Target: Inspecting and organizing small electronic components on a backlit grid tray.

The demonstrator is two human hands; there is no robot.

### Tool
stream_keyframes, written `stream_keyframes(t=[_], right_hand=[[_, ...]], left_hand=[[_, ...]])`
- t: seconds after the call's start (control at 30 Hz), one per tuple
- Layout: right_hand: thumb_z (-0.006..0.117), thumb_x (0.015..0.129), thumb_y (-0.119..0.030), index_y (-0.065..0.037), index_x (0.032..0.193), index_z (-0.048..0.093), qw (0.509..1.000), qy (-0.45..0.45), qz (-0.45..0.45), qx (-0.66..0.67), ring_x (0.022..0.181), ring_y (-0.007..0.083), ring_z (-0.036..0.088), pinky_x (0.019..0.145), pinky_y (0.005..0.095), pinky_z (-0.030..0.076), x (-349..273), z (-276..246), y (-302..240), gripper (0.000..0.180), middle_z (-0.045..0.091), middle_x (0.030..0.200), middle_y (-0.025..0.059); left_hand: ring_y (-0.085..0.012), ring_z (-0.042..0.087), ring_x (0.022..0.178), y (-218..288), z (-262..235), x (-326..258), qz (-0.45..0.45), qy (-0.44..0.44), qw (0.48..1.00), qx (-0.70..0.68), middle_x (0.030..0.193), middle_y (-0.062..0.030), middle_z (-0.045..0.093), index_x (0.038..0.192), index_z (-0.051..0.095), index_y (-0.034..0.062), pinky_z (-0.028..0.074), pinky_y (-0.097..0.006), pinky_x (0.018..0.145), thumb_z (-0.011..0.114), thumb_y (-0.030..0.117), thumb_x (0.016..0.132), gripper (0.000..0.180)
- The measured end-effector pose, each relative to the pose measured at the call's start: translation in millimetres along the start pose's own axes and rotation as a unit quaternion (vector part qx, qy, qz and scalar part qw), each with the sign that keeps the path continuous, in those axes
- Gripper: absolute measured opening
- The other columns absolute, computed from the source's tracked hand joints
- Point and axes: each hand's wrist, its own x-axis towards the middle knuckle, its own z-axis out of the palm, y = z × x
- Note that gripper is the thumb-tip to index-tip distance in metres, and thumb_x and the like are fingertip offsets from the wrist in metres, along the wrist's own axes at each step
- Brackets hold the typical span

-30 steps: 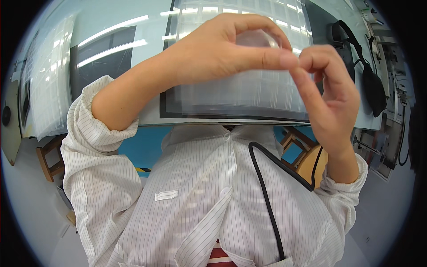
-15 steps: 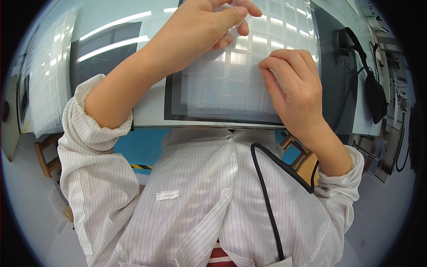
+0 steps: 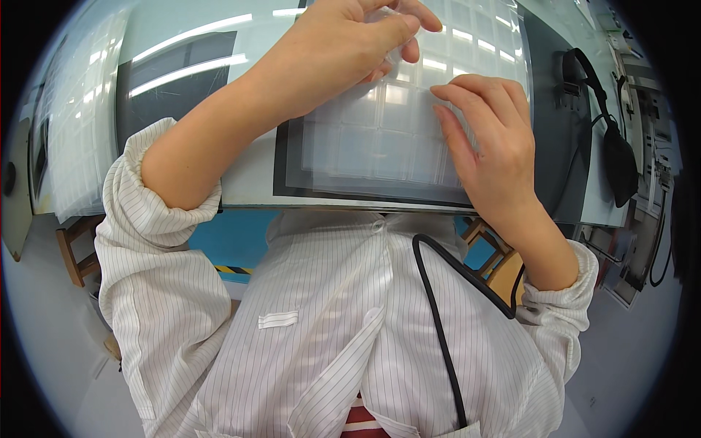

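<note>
In front of me lies a translucent plastic sheet (image 3: pixel 350 153) divided into a grid of square pockets, with ceiling light glaring off it. My left hand (image 3: pixel 358 44) is over its left half, fingers curled round a small, crumpled-looking piece of clear plastic (image 3: pixel 395 55); its exact kind is hard to make out. Over the right part of the sheet is my right hand (image 3: pixel 491 135). Its thumb and forefinger are apart, with nothing visible between them. Whether its fingertips touch the sheet I cannot tell.
A dark mat (image 3: pixel 283 179) lies beneath the sheet. To the left is a stack of similar clear pocketed sheets (image 3: pixel 80 124). A black strap-like item (image 3: pixel 619 164) with a cable lies at the right. The table's near edge (image 3: pixel 248 205) runs just before my body.
My right thumb and forefinger, closed together before, have parted. The left hand keeps its grip on the clear plastic. The whole view has shifted slightly.
</note>
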Motion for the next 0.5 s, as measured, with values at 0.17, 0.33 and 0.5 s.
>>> stream_keyframes(t=[0.17, 0.33, 0.5], right_hand=[[0.078, 0.079, 0.003, -0.003, 0.097, 0.071, 1.0, 0.001, -0.008, 0.012, 0.094, 0.028, 0.061, 0.081, 0.0364, 0.051, 0.9, -1.6, 1.1, 0.021, 0.067, 0.1, 0.0094], [0.078, 0.078, 0.004, -0.002, 0.098, 0.071, 1.0, 0.001, -0.005, -0.003, 0.094, 0.0281, 0.061, 0.081, 0.036, 0.05, 0.7, -4.0, 2.8, 0.022, 0.067, 0.1, 0.0102], [0.074, 0.088, 0.0, -0.001, 0.1, 0.069, 0.982, 0.011, 0.053, 0.183, 0.094, 0.0167, 0.058, 0.076, 0.0276, 0.041, 12.9, -30.4, 2.4, 0.013, 0.066, 0.103, 0.0058]], left_hand=[[-0.0049, 0.05, 0.061, 1.4, 0.3, -0.9, 0.0, -0.006, 1.0, -0.001, 0.085, -0.0018, 0.062, 0.123, 0.061, 0.0004, 0.041, -0.019, 0.053, 0.053, 0.017, 0.107, 0.025], [-0.0056, 0.054, 0.068, 2.1, -0.4, 0.7, -0.011, -0.021, 1.0, 0.019, 0.087, -0.002, 0.063, 0.122, 0.062, 0.002, 0.044, -0.02, 0.059, 0.054, 0.019, 0.107, 0.024], [-0.0081, 0.058, 0.084, 1.2, 7.1, -13.1, 0.2, -0.096, 0.968, 0.119, 0.092, -0.0021, 0.064, 0.117, 0.064, 0.004, 0.047, -0.022, 0.074, 0.058, 0.02, 0.106, 0.02]])
